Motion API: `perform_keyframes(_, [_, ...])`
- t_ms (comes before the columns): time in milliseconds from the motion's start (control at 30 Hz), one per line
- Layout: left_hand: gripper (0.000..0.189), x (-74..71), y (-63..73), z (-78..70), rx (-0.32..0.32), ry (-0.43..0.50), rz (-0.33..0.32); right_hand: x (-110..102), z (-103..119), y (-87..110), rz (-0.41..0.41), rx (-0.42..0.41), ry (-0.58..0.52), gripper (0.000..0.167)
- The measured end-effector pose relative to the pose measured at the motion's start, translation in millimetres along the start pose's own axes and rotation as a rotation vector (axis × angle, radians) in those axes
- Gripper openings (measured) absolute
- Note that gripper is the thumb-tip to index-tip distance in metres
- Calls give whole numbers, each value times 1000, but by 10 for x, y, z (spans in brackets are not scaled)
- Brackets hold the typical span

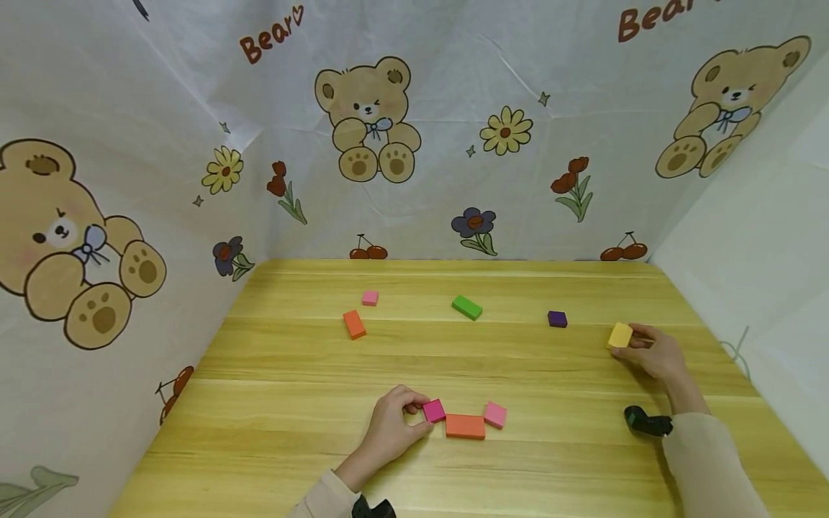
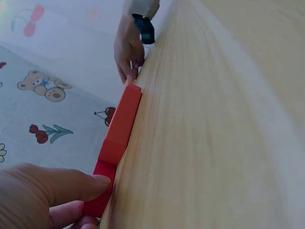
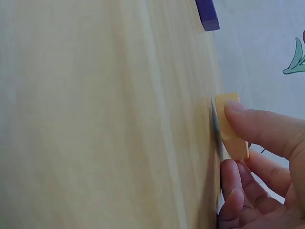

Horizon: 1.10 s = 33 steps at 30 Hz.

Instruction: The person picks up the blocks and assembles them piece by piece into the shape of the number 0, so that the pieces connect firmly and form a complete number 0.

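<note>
Our left grip [image 1: 388, 427] pinches magenta block [image 1: 434, 411], right grip [image 1: 659, 355] yellow block [image 1: 620, 336]; overpushing magenta may skew orange block [image 1: 465, 426] at its four o'clock.

Both hands [image 1: 391, 424] [image 1: 657, 355] pinch, placed well apart.

Bear-print cloth backdrop [image 1: 447, 137], wood-grain tabletop [image 1: 453, 367], whitish right wall [image 1: 771, 244]

The top edge crops the purple block [image 3: 207, 14] in the right wrist view; the left hand [image 2: 52, 187] partly hides the magenta block [image 2: 96, 204].
</note>
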<state>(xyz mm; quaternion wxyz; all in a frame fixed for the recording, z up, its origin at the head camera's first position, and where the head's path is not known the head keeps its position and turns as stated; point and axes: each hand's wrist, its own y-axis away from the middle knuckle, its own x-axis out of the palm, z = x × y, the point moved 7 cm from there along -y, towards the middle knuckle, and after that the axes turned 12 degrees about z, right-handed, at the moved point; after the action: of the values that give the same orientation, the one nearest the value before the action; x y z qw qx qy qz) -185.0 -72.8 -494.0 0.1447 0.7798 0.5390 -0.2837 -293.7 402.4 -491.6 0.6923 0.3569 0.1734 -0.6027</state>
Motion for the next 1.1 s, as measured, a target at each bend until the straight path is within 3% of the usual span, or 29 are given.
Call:
perform_keyframes(400, [26,7,2,21,-6,15,10,64,93,169,-71,-16,-60,85])
perform_keyframes(900, [27,8,-3,24,0,16,11,456,602,352,-54,-133,-128,81])
perform_keyframes(1100, [27,9,-2,17,-1,13,12,682,842,404,-7,-187,-130,79])
